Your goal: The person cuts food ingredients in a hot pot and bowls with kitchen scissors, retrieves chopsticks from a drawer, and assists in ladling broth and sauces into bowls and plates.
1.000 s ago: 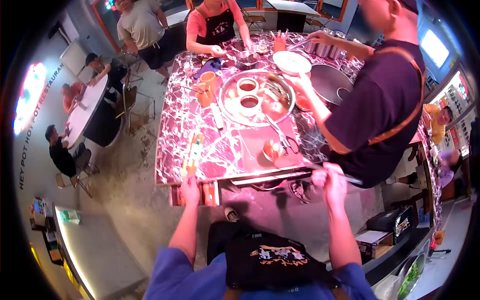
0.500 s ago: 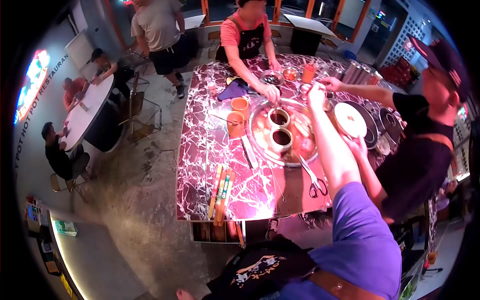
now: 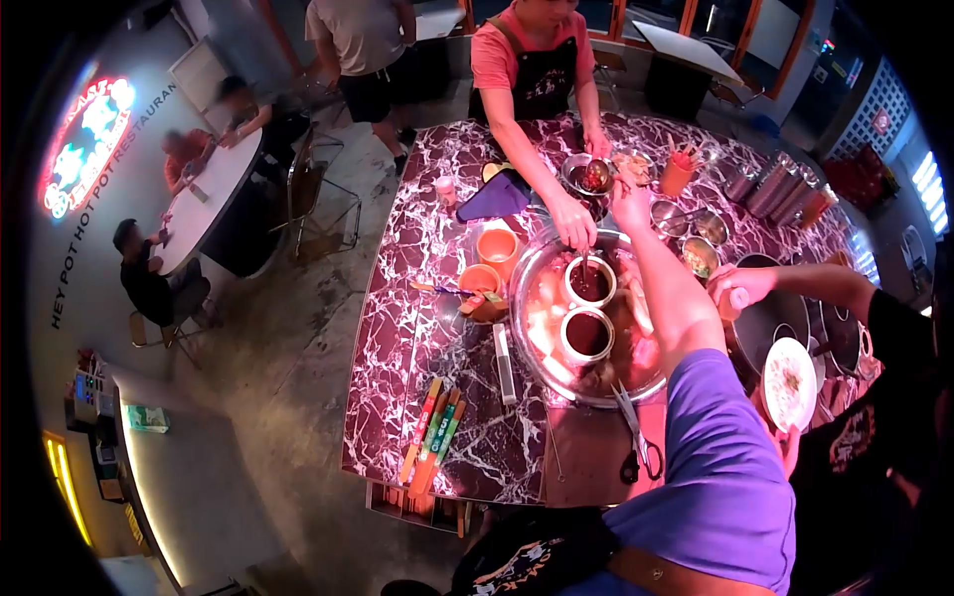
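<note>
My right hand (image 3: 628, 204) is closed at the end of my outstretched purple-sleeved arm. It grips a small spoon (image 3: 596, 177) of red contents over a metal bowl at the far side. My left hand is out of view. Below the hand, a round pan (image 3: 522, 348) of reddish food holds two pale-rimmed pots (image 3: 587, 335) of dark liquid. Across the table, a co-worker's hand (image 3: 573, 223) dips a thin utensil into the farther pot, and their other hand (image 3: 596, 144) is at the bowl.
At the right, another person holds a white plate (image 3: 790, 382) and a small bottle (image 3: 734, 300). Scissors (image 3: 633, 427) lie nearest me. Orange cups (image 3: 498, 248), a purple cloth (image 3: 497, 196), colored sticks (image 3: 434, 437) and metal canisters (image 3: 775, 189) stand or lie around the marbled table (image 3: 383, 397).
The view has shifted. My right hand has moved with the spoon to the bowl near the far co-worker. The person at the right has drawn the plate back toward themselves.
</note>
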{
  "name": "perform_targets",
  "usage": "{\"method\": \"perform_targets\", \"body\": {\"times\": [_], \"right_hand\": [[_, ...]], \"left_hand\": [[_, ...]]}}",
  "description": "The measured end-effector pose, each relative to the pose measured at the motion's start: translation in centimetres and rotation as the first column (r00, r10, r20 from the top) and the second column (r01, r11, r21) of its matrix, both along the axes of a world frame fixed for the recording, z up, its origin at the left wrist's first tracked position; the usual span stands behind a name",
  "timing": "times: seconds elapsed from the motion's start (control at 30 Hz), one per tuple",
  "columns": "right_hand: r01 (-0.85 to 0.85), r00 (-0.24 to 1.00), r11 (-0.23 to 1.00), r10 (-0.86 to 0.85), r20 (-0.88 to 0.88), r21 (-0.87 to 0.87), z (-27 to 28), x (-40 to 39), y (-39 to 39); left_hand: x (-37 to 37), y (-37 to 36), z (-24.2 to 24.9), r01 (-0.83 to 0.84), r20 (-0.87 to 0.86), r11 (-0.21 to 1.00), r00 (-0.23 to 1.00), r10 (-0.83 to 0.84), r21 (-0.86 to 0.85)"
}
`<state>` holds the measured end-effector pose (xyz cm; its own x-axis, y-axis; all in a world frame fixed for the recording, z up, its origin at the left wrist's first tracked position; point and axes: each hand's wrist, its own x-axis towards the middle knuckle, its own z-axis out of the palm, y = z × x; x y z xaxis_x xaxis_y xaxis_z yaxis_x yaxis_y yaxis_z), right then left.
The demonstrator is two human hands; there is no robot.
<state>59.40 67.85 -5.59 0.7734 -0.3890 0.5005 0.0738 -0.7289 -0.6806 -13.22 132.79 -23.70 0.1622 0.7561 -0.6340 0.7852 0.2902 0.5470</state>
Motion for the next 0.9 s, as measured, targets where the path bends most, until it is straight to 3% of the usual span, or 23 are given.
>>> {"method": "perform_targets", "body": {"times": [0.03, 0.13, 0.17, 0.27, 0.3, 0.33, 0.4, 0.47, 0.53, 0.57, 0.63, 0.67, 0.7, 0.73, 0.77, 0.83, 0.87, 0.9], "right_hand": [[-0.077, 0.997, 0.985, 0.079, 0.009, -0.155, 1.4, -1.3, 0.6], [-0.222, 0.967, 0.919, 0.250, 0.047, -0.326, 0.8, -1.9, -0.7], [-0.285, 0.958, 0.917, 0.266, -0.105, -0.278, 0.8, -2.5, -1.2], [-0.265, 0.964, 0.892, 0.253, -0.081, -0.367, 2.9, -3.4, -2.8], [-0.215, 0.967, 0.940, 0.242, 0.073, -0.264, 3.6, -3.8, -3.0], [-0.081, 0.982, 0.951, 0.127, 0.138, -0.297, 5.0, -4.5, -2.9], [0.041, 0.948, 0.991, 0.002, 0.317, -0.130, 7.9, -7.4, -2.4], [0.135, 0.902, 0.990, -0.110, 0.417, -0.030, 9.6, -12.0, -2.1], [0.234, 0.868, 0.972, -0.200, 0.454, -0.020, 10.5, -18.0, -1.5], [0.255, 0.854, 0.967, -0.214, 0.474, -0.024, 10.7, -21.0, -1.3], [0.507, 0.779, 0.819, -0.301, 0.551, -0.269, 9.4, -25.3, -3.5], [0.427, 0.817, 0.899, -0.339, 0.465, -0.094, 8.2, -26.9, -4.9], [0.358, 0.845, 0.927, -0.374, 0.381, 0.115, 7.0, -28.6, -6.3], [0.312, 0.862, 0.895, -0.408, 0.301, 0.319, 5.7, -30.2, -7.8], [0.535, 0.845, 0.768, -0.481, 0.234, -0.352, 4.5, -32.1, -10.0], [0.539, 0.804, 0.805, -0.580, -0.135, -0.250, 2.4, -33.8, -13.5], [0.511, 0.796, 0.813, -0.570, -0.203, -0.280, 1.6, -34.4, -15.1], [0.520, 0.757, 0.773, -0.614, -0.224, -0.363, 0.2, -34.7, -16.8]], "left_hand": [[0.3, -0.5, 0.4, 0.013, 0.001, 1.000, 1.000, -0.013, -0.001], [0.8, -1.4, 1.4, 0.028, 0.002, 1.000, 1.000, -0.028, 0.000], [1.0, -1.5, 1.8, 0.032, 0.006, 0.999, 0.999, -0.032, 0.008], [1.7, -1.0, 2.5, 0.049, 0.014, 0.998, 0.999, -0.050, 0.037], [1.9, -0.5, 2.7, 0.060, 0.017, 0.997, 0.998, -0.061, 0.054], [2.3, -0.1, 2.9, 0.076, 0.028, 0.994, 0.997, -0.078, 0.078], [3.7, 1.6, 3.1, 0.123, 0.063, 0.980, 0.989, -0.134, 0.155], [6.0, 4.7, 3.4, 0.197, 0.158, 0.922, 0.952, -0.261, 0.334], [10.5, 7.6, 3.5, 0.300, 0.198, 0.820, 0.877, -0.439, 0.488], [14.8, 5.9, 5.8, 0.379, 0.166, 0.746, 0.825, -0.541, 0.547], [22.7, 1.2, 11.6, 0.467, 0.164, 0.617, 0.698, -0.697, 0.633], [25.6, -0.7, 13.0, 0.476, 0.218, 0.577, 0.616, -0.757, 0.664], [28.0, 0.1, 10.4, 0.511, 0.198, 0.519, 0.555, -0.808, 0.685], [29.9, -1.9, 11.8, 0.560, 0.117, 0.390, 0.461, -0.880, 0.731], [31.8, -4.0, 12.7, 0.575, -0.028, 0.199, 0.361, -0.932, 0.794], [34.5, -5.9, 11.3, 0.610, -0.218, -0.064, 0.181, -0.959, 0.790], [35.3, -7.4, 11.9, 0.712, -0.228, -0.071, 0.128, -0.965, 0.698], [35.4, -8.1, 9.5, 0.619, -0.316, -0.152, 0.164, -0.934, 0.770]]}}
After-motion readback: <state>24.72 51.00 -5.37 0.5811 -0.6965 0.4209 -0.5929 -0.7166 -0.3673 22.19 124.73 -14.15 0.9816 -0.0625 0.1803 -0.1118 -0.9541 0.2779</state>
